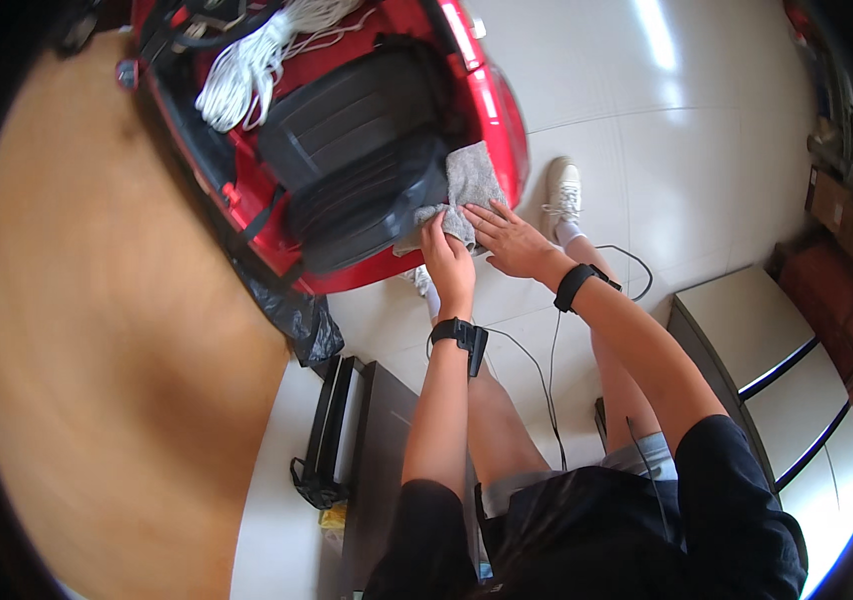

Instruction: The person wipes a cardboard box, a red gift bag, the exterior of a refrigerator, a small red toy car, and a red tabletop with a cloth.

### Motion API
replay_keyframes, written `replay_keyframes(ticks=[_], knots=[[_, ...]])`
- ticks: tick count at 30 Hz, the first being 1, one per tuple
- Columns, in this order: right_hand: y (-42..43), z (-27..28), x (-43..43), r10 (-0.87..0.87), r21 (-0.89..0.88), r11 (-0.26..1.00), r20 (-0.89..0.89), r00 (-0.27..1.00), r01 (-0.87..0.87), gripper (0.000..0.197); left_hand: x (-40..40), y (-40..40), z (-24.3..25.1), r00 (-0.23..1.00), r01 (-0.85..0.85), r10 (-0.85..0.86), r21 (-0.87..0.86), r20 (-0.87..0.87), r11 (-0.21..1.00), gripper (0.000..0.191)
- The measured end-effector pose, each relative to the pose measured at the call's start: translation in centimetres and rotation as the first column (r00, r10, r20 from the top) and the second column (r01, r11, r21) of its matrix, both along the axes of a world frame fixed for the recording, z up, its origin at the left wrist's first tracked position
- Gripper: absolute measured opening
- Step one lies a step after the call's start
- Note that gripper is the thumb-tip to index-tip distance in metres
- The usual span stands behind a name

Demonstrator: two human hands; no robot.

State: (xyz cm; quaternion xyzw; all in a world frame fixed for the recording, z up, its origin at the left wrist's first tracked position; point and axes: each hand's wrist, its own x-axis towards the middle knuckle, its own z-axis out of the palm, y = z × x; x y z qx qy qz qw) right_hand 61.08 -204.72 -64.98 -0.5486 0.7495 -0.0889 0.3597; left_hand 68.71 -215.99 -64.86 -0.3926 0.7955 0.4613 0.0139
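Note:
A grey cloth lies over the rear edge of a red ride-on toy car, beside its black padded seat. My left hand grips the bunched near part of the cloth, with the fingertips partly sunk in its folds. My right hand rests on the cloth just to the right, fingers spread and palm down. A bundle of white cord lies inside the car, near the black steering wheel at the top.
A brown wooden surface borders the car on the left, with a black plastic bag beside it. A grey cabinet stands lower left and a drawer unit at the right. Thin black cables hang near my legs.

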Motion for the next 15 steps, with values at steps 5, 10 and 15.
replay_keyframes(ticks=[5, 10, 15], knots=[[-8.0, -0.1, 4.4, 0.064, 0.008, 0.998, 0.045, 0.997, -0.065, 0.062, 6.4, -6.4, 0.6, 0.999, -0.044, 0.043, -0.119, -0.014, 0.992, 0.034], [-14.9, -0.8, 9.8, 0.160, 0.025, 0.986, 0.123, 0.979, -0.165, 0.061, 14.0, -12.9, 0.1, 0.997, -0.062, 0.055, -0.116, -0.060, 0.991, 0.039], [-22.2, -1.7, 13.7, 0.318, -0.106, 0.945, 0.081, 0.944, -0.310, 0.060, 19.7, -18.3, -1.4, 0.985, -0.152, 0.133, -0.190, -0.108, 0.970, 0.040]])
